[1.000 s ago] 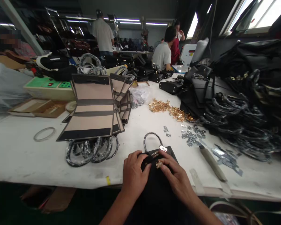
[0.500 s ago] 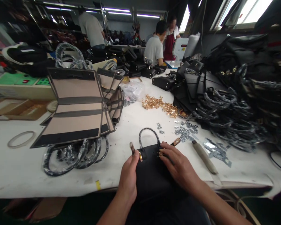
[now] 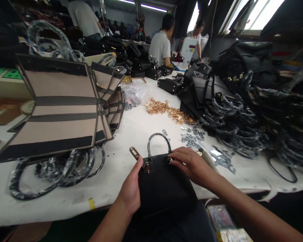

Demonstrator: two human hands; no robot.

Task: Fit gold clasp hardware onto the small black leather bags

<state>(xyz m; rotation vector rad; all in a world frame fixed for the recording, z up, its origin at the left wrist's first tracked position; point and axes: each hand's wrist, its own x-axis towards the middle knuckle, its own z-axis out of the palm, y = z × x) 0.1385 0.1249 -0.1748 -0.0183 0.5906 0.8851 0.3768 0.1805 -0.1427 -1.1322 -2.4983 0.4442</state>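
A small black handbag (image 3: 164,188) lies at the table's near edge, its wrapped handle (image 3: 158,139) pointing away from me. My left hand (image 3: 131,188) grips the bag's left side, thumb by a gold-tipped strap (image 3: 134,153) that sticks out to the left. My right hand (image 3: 192,164) rests on the bag's top right, fingertips on the gold clasp hardware (image 3: 170,160).
A stack of tan and black flat bag panels (image 3: 60,107) with wrapped handles (image 3: 53,171) lies left. Gold fittings (image 3: 169,111), small silver parts (image 3: 194,137) and a beige-handled tool (image 3: 208,159) lie beyond the bag. Piles of black bags (image 3: 242,101) fill the right. Other people work at the far end.
The view has shifted closer and leftward. The two straps that lay across the bag's front have been opened outward. My hands moved apart to the bag's sides.
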